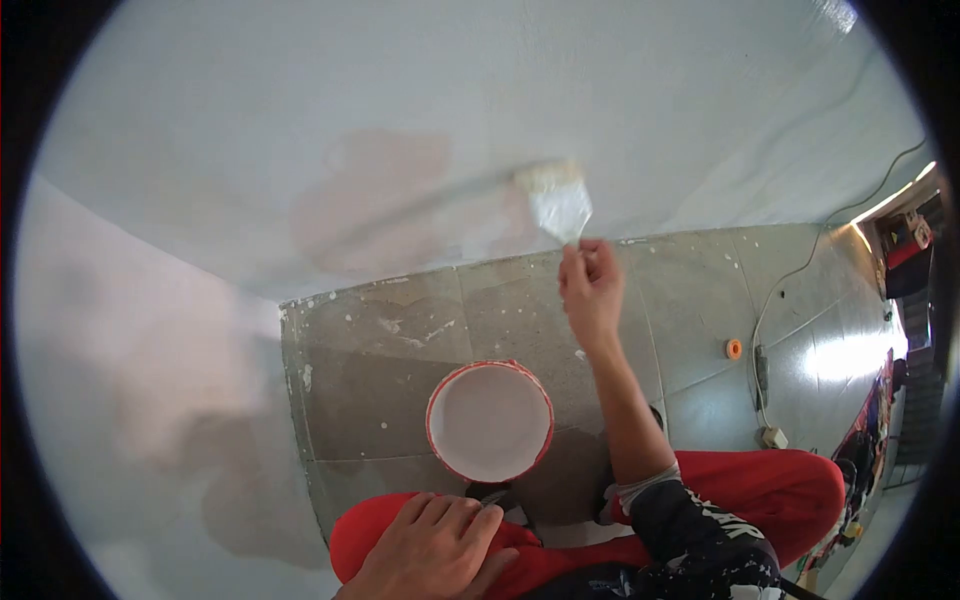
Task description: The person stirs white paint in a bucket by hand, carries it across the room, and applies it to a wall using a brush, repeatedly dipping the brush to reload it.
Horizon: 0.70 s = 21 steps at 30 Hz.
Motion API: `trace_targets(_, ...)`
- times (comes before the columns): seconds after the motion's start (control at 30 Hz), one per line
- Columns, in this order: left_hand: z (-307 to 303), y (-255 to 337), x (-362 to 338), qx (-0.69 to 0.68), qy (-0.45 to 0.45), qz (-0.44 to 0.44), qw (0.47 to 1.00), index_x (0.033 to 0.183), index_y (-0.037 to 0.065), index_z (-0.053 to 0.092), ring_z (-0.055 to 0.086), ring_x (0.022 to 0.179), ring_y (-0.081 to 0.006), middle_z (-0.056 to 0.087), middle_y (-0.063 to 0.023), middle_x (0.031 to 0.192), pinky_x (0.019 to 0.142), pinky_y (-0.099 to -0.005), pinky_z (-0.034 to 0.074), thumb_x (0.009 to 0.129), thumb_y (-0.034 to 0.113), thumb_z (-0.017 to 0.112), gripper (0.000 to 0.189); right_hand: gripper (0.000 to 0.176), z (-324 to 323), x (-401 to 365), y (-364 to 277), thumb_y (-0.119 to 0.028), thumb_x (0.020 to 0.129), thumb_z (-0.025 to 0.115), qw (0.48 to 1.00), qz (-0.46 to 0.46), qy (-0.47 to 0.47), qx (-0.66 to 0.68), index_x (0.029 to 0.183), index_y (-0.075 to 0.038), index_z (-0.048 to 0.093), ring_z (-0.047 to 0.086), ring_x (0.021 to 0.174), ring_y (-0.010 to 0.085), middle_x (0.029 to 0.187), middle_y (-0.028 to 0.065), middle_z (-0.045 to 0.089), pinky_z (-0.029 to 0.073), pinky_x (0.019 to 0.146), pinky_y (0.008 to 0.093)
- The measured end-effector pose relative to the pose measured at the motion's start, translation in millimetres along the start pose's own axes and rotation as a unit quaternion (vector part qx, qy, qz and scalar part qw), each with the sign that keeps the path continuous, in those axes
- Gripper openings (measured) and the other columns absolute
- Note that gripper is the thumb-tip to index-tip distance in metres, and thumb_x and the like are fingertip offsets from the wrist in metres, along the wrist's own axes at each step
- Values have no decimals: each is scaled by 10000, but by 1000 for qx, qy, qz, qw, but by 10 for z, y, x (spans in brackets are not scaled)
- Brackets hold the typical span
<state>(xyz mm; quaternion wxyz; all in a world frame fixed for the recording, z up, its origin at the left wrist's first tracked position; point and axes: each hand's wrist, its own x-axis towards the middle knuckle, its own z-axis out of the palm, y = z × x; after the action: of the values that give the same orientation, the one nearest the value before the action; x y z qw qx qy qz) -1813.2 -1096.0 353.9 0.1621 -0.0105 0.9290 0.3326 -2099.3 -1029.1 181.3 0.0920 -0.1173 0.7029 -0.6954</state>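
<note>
My right hand (592,290) grips the handle of a wide paintbrush (562,208), whose bristles are up against the lower part of the pale wall (640,110). Its metal band and head look slightly blurred. My left hand (440,545) lies over my red-trousered knee, fingers stretched out, holding nothing that shows. Between my knees and the wall stands a bucket (549,425) with a red rim, with white paint (488,415) inside.
Grey floor tiles (400,400) carry white paint spots. To the right are an orange roll of tape (734,349) and a cable (757,330) ending in a white plug block (774,438). A second wall (150,380) meets the first at the left corner. Assorted items line the far right.
</note>
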Motion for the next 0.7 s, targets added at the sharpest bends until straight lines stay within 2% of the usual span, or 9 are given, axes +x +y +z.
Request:
trace_targets(0.13, 22, 6, -43, -6, 14, 0, 1000, 1147, -15, 593, 623, 1049, -340, 651, -172, 1099, 960, -456, 473, 903, 313, 653, 413, 185, -17, -63, 1310, -156, 938, 605, 995, 79, 2, -68, 978, 18, 556, 530, 559, 96, 659, 40, 590, 426, 513, 288)
trace_targets(0.2, 16, 7, -54, -6, 17, -1, 1000, 1146, -17, 591, 623, 1049, -339, 653, -173, 1098, 960, -458, 472, 907, 316, 647, 413, 164, -32, -135, 1789, -174, 933, 611, 982, 115, 41, -141, 925, -25, 542, 491, 485, 84, 616, 22, 566, 372, 412, 265)
trace_targets(0.3, 33, 1, -62, -1, 18, 6, 1000, 1143, -20, 586, 623, 1049, -342, 653, -178, 1096, 959, -463, 471, 914, 325, 637, 417, 182, -45, -78, 2235, -184, 918, 617, 968, 145, 39, -202, 908, -16, 548, 514, 484, 110, 632, 47, 590, 383, 407, 280)
trace_targets(0.4, 31, 1, -53, 4, 17, 13, 1000, 1141, -23, 584, 622, 1048, -349, 650, -187, 1098, 958, -469, 469, 920, 334, 629, 422, 189, 24, 177, 2367, -184, 921, 617, 972, 112, 30, -207, 905, -7, 553, 518, 475, 119, 642, 58, 604, 378, 393, 288)
trace_targets(0.43, 29, 1, -51, 4, 15, 14, 1000, 1140, -25, 583, 622, 1047, -353, 647, -191, 1100, 957, -471, 468, 923, 338, 626, 425, 189, 54, 246, 2131, -184, 921, 617, 972, 110, 30, -206, 905, -7, 553, 518, 475, 119, 642, 58, 604, 378, 393, 288)
trace_targets(0.5, 46, -27, -57, 5, 12, 16, 1000, 1148, -25, 581, 621, 1052, -357, 645, -194, 1107, 963, -472, 465, 925, 344, 623, 433, 178, 136, 289, 1152, -176, 928, 615, 980, 144, 20, -134, 909, -9, 555, 501, 464, 106, 636, 49, 592, 356, 380, 270)
trace_targets(0.57, 45, -5, -67, -1, 5, 18, 1000, 1157, -25, 578, 620, 1057, -360, 642, -197, 1114, 970, -473, 462, 928, 350, 620, 441, 172, 119, 273, 537, -174, 939, 615, 992, 103, 17, -73, 921, -13, 556, 477, 457, 84, 632, 34, 576, 324, 370, 248)
trace_targets(0.63, -4, 76, -101, -34, 37, -11, 999, 1141, -23, 575, 585, 1003, -360, 625, -194, 1053, 911, -450, 445, 873, 225, 644, 371, 168, 107, 149, -219, -176, 952, 610, 997, 68, 10, -37, 933, -19, 552, 452, 461, 55, 624, 15, 552, 298, 366, 225)
trace_targets(0.7, -5, 67, -91, -31, 34, -7, 999, 1138, -23, 578, 586, 1001, -358, 626, -191, 1053, 908, -450, 446, 872, 225, 646, 370, 171, 106, 59, -770, -162, 955, 604, 999, 36, 18, -3, 939, 2, 556, 461, 494, 50, 623, 18, 556, 323, 409, 228)
